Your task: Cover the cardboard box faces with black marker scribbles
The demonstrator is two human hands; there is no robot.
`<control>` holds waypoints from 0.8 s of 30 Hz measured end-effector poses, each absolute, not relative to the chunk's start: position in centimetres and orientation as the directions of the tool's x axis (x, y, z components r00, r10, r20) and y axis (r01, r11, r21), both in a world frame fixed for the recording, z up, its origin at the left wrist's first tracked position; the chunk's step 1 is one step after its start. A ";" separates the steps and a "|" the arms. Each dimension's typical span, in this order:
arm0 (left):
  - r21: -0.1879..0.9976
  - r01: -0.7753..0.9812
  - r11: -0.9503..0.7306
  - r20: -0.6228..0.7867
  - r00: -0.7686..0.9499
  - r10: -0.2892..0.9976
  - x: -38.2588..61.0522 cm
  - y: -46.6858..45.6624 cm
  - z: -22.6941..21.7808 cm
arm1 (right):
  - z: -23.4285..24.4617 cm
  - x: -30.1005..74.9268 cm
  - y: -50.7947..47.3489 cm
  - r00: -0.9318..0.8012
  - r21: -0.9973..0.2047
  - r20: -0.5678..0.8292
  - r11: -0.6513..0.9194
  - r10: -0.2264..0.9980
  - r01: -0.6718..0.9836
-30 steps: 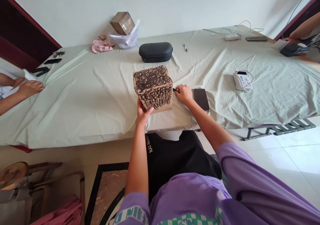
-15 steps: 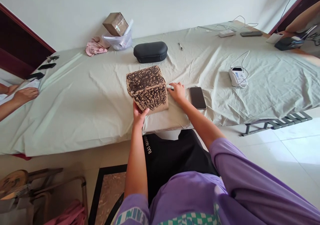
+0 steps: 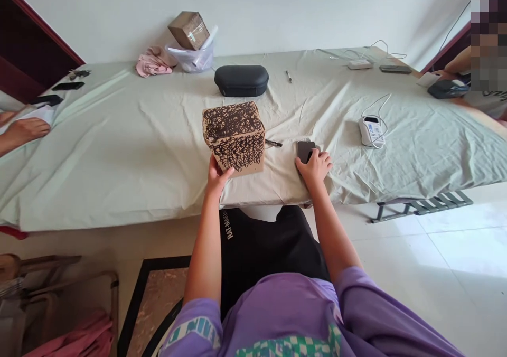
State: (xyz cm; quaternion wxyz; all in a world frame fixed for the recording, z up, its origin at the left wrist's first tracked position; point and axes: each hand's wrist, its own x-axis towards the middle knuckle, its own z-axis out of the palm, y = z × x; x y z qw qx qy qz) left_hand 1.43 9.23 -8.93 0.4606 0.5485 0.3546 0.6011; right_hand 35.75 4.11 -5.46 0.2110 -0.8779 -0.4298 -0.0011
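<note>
A cardboard box (image 3: 233,138), its top and front scribbled over with black loops, stands near the table's front edge. My left hand (image 3: 217,175) grips its lower near-left corner, thumb on the front face and the other fingers partly hidden. To the right, my right hand (image 3: 316,166) lies over a dark smartphone (image 3: 304,148), thumb at its left edge and fingers curled toward its right edge. The phone lies flat, partly covered by the hand. Between box and phone a black pen (image 3: 274,143) rests on the cloth, its left end against or behind the box.
A black zip case (image 3: 241,81) sits behind the box. Further back are a plastic basket (image 3: 194,58) with a brown carton (image 3: 189,29), a pink cloth (image 3: 155,62) and another pen (image 3: 289,76). A white device with a cable (image 3: 372,131) stands right. Other people are at both table ends.
My right hand has left the pen beside the box and moved right, onto the smartphone. The pen now lies on the cloth. My left hand stays on the box.
</note>
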 end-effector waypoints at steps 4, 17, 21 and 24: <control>0.928 -0.139 -0.346 0.355 0.050 0.933 1.4 9.2 -9.1 | -6.1 35.4 4.2 0.629 -0.389 0.225 -0.523 0.744 0.758; 0.853 -0.333 -0.401 0.435 0.028 0.900 0.1 12.7 -2.0 | -5.8 35.3 4.1 0.626 -0.390 0.240 -0.517 0.742 0.762; 0.862 -0.333 -0.383 0.406 -0.002 0.914 0.0 13.0 2.6 | -5.8 35.3 4.0 0.630 -0.401 0.245 -0.514 0.737 0.758; 0.905 -0.283 -0.317 0.342 0.045 0.939 0.3 12.8 4.3 | -5.8 35.3 3.9 0.626 -0.405 0.244 -0.509 0.741 0.760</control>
